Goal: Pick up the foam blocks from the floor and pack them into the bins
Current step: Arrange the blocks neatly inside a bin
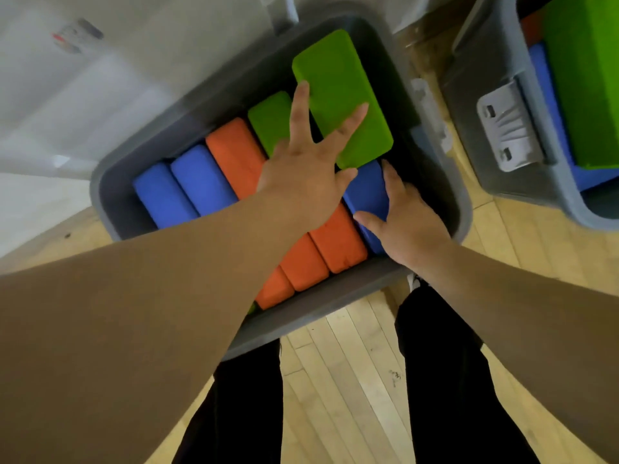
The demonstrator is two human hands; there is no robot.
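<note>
Brightness: even, fairly bright indoor light; the foam blocks (341,95) show saturated colour.
Source: out of frame, probably overhead.
Shadows: deep shade fills the far right corner of the bin (321,316); only soft shade on the floor (345,380).
Glare: the pale wall (100,95) is washed out, nearly white.
Blur: soft all over; the second bin (485,128) and the marks on the wall smear.
Distortion: wide-angle stretch; floorboards fan outward, and the forearms (134,313) balloon towards the lower corners.

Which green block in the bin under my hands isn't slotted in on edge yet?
The green block showing its broad face, under the spread left hand. The other green one stands on edge beside an orange block.
</note>
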